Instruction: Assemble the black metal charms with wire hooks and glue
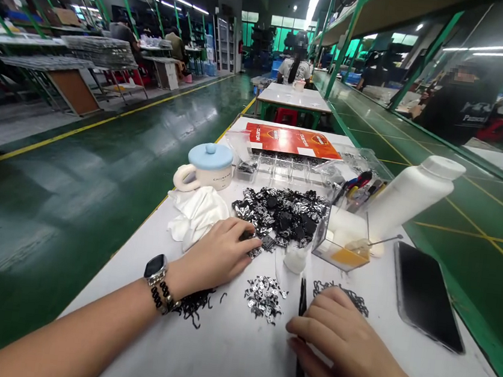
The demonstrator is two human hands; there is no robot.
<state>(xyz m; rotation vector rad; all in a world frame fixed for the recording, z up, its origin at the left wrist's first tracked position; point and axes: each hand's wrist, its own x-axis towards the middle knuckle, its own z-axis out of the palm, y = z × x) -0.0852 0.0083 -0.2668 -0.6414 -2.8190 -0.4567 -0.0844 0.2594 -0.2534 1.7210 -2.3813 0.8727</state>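
My left hand [219,252], with a watch and bead bracelet on the wrist, reaches into the near edge of a big pile of small black and silver parts [282,213]; its fingertips are curled among them. My right hand [342,350] lies near the table's front, fingers closed around black tweezers [300,333] that point away from me. A small heap of silver parts [264,297] sits between the hands. Thin black pieces [343,293] lie just beyond my right hand, and more [195,306] lie under my left wrist.
On the white table [223,361]: a mug with a blue lid [206,168], a white cloth [196,215], a clear compartment tray [281,169], an orange box [291,140], a clear box of pens [355,191], a white bottle [407,194], a dark phone [427,302]. People sit at tables beyond.
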